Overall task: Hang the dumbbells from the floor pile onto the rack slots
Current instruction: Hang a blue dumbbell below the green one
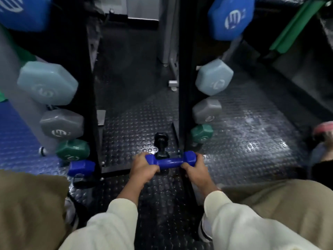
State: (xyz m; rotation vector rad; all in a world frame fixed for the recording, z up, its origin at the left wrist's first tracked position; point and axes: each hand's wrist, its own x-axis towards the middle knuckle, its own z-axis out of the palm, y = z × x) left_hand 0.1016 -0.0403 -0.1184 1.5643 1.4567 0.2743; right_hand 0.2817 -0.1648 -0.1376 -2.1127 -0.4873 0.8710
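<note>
I have the small blue dumbbell [170, 161] held level between both hands, low at the foot of the rack [182, 87] and just above the studded floor [243, 134]: my left hand [144, 166] is curled round its left end and my right hand [193, 168] round its right end, so only the bar and part of the right head show. My guess is it goes in the bottom slot, since a matching blue head [82, 167] already sits lowest on the left upright. The main risk I see is a clash with the black dumbbell [161, 146] lying on the floor just behind the one I hold; pushing forward could knock it or block the way in. My fingers wrap the very ends that must seat on the uprights, so they could get pinched against the frame, or I might let go early and drop it. The frame is blurred, so I cannot tell how the slots line up. The green heads [73, 150] just above leave little room, by my reckoning. As for writing, the hung heads carry a white round logo like a striped letter E, clearest on the big blue head [232, 18] and the grey head [61, 123]; no numbers or words are readable
</note>
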